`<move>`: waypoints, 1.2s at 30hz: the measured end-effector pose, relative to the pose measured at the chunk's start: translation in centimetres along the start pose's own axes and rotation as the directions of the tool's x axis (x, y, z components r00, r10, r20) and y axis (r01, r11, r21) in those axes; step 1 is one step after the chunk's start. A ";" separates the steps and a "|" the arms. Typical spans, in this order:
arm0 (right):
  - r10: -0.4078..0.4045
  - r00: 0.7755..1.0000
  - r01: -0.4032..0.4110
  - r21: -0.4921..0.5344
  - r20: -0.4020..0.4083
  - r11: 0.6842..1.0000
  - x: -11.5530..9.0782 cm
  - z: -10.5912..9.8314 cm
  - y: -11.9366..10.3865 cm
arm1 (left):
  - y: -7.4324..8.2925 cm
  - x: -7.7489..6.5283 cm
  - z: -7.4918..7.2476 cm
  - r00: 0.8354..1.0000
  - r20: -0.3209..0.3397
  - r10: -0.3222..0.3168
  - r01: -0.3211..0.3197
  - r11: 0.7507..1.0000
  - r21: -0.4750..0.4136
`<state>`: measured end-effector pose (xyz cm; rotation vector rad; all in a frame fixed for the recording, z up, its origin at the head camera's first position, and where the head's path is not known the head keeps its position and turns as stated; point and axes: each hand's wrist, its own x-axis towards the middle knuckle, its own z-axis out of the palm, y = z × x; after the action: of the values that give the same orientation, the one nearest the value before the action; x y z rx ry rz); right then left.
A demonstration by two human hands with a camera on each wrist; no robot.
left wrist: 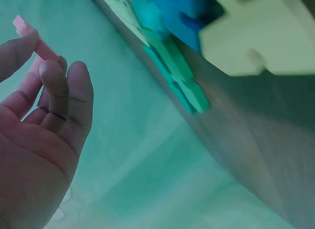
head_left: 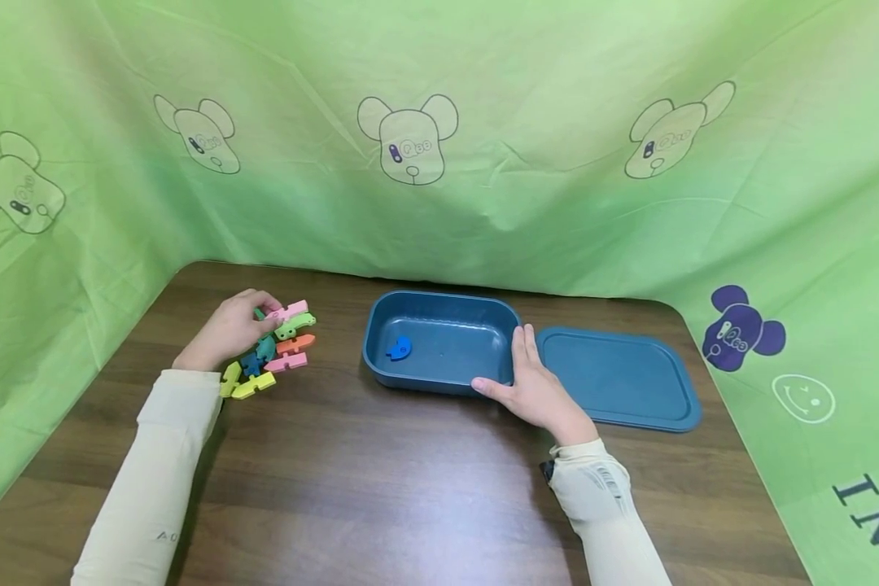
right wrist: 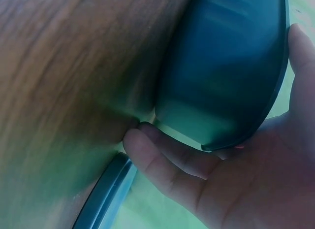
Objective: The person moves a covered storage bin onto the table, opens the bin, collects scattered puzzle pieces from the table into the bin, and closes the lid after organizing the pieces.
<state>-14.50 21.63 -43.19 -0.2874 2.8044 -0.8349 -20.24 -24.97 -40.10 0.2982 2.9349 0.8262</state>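
My left hand [head_left: 238, 325] pinches a pink notched toy piece [head_left: 293, 310] between thumb and fingertips, over a heap of similar pieces at the table's left. In the left wrist view the pink piece [left wrist: 45, 49] is up off the table. Around the hand lie a light green piece [head_left: 296, 325], an orange one [head_left: 296, 344], another pink one [head_left: 286, 363], and yellow [head_left: 253, 386], blue and teal ones. Against the right end of a blue plastic box [head_left: 439, 382] rests my right hand [head_left: 538, 392], fingers straight along its side, thumb at the front wall.
Inside the box, towards its left end, lies a small blue piece [head_left: 400, 348]. Its flat blue lid [head_left: 618, 378] lies to the right on the brown wooden table [head_left: 381, 480]. Green printed cloth [head_left: 513, 236] hangs behind and at both sides.
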 end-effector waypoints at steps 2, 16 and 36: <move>-0.004 1.000 0.004 -0.005 0.002 1.000 0.0 -0.1 0.0 | 0.5 0.3 0.1 1.000 0.011 -0.010 0.010 1.000 -0.012; 0.002 1.000 -0.002 -0.010 0.016 1.000 0.1 -0.2 0.0 | 3.7 2.7 1.4 0.995 0.003 0.104 -0.103 0.994 -0.030; 0.009 1.000 -0.009 -0.009 0.020 1.000 0.2 -0.1 0.0 | 9.1 6.6 4.0 0.979 0.059 0.196 -0.196 0.981 0.002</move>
<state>-14.74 21.65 -43.12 -0.2824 2.7895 -0.8127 -24.64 -13.93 -38.92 0.6102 2.8886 0.8125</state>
